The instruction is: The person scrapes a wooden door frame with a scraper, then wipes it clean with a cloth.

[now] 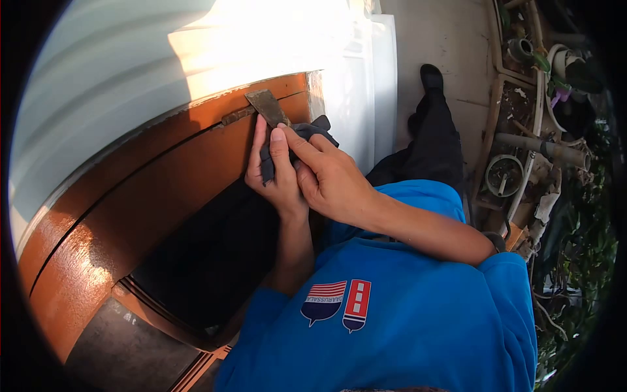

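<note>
A putty knife [264, 104] with a worn, stained metal blade points up and left from between my two hands, in front of an orange-brown wooden frame [196, 153]. My left hand [281, 166] is closed around a dark cloth [268, 163], its fingertips close to the blade. Bent over it from the right, my right hand [336, 179] grips the knife near the blade's base, thumb and fingers drawn together. The knife's handle is hidden by the hands and cloth. A rusty hinge [238, 116] sits in the frame's dark gap just left of the blade.
Sunlit white wall panels [117, 78] border the frame. Below it is a dark opening [209, 242]. On the right stand planter boxes with pots, a grey pipe [545, 150] and leafy plants [581, 242]. My shoe [431, 78] rests on the pale floor [450, 39].
</note>
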The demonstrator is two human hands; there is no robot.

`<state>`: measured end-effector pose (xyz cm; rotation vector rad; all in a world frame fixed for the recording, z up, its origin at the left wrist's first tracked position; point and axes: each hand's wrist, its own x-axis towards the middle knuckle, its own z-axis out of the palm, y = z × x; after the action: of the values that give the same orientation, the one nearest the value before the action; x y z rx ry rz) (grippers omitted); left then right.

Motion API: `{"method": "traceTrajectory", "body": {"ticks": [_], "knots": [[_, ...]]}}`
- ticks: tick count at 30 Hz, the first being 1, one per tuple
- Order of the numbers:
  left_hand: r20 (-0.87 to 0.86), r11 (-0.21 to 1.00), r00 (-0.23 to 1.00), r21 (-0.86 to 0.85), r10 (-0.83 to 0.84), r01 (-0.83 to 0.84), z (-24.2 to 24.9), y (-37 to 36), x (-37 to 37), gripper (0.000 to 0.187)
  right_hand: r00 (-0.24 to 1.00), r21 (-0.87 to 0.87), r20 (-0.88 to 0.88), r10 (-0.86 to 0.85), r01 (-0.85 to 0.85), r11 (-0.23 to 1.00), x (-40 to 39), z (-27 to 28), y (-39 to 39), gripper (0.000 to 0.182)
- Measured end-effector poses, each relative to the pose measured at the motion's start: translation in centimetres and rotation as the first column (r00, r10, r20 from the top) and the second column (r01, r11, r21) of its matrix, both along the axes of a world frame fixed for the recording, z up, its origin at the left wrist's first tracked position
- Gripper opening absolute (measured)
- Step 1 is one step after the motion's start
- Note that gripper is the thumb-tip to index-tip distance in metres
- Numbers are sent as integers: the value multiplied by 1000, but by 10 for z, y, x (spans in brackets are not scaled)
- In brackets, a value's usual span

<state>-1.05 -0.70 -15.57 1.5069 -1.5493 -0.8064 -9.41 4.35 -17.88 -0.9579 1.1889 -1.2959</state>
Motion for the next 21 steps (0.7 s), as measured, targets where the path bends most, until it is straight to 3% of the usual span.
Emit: {"method": "traceTrajectory", "body": {"ticks": [7,21], "knots": [[-86,1000,996,31,6,-3,-2,-1,2,32,999,-10,34,-21,21,1000,1,-1,-2,54],[-62,999,998,32,4,-2,-5,-2,4,32,998,21,55,-27,26,999,0,1,-3,54]]}}
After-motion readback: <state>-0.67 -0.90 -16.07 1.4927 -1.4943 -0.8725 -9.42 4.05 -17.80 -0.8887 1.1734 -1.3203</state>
